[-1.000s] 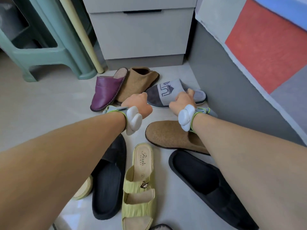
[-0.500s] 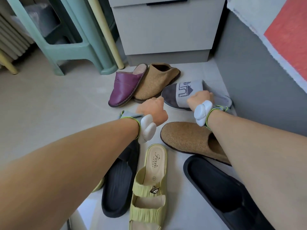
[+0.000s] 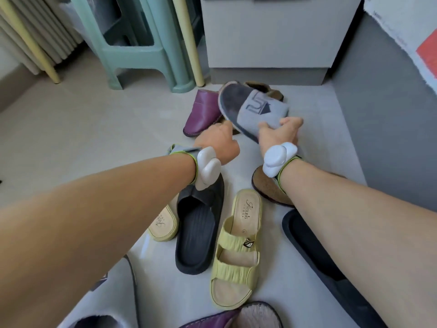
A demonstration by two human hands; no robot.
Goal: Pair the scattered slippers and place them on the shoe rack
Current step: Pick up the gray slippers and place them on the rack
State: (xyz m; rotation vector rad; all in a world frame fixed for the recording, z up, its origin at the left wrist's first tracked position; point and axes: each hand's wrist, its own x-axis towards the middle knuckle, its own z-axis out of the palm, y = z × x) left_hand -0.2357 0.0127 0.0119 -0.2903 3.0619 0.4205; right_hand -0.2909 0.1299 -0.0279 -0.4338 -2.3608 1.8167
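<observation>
Your right hand has its grip closed around the strap end of the grey slipper, holding it tilted, off the floor, in front of the white drawer unit. Your left hand is curled into a loose fist just beside it, holding nothing you can see. Behind the raised slipper lies a purple slipper. Nearer you on the floor lie a black slide and a yellow sandal.
</observation>
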